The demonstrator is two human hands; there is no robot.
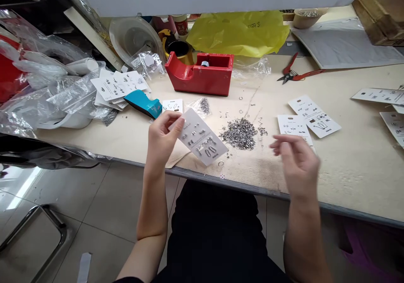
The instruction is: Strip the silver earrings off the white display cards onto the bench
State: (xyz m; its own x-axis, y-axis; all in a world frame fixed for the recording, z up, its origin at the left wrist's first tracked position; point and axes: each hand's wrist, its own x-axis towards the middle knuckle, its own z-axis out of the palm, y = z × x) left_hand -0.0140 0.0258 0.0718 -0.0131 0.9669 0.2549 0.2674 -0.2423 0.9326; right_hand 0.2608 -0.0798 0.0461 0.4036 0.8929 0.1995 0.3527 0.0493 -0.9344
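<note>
My left hand (164,138) pinches the upper left corner of a white earring card (202,136), tilted above the table's front edge. Pairs of small silver earrings sit on that card in rows. To its right lies a pile of small silver metal pieces (240,133), with loose bits scattered around. My right hand (298,163) is to the right of the pile, slightly blurred, its fingers drawn together toward the thumb; whatever they hold, if anything, is too small to make out. Just behind it lie two more earring cards (314,115) (292,125), partly overlapping.
A red tape dispenser (217,79) stands behind the pile, a teal-and-black tool (143,103) left of it. Red-handled pliers (293,75) lie at the back right. Stacked cards (116,85) and plastic bags (63,93) crowd the left; more cards (378,96) lie far right.
</note>
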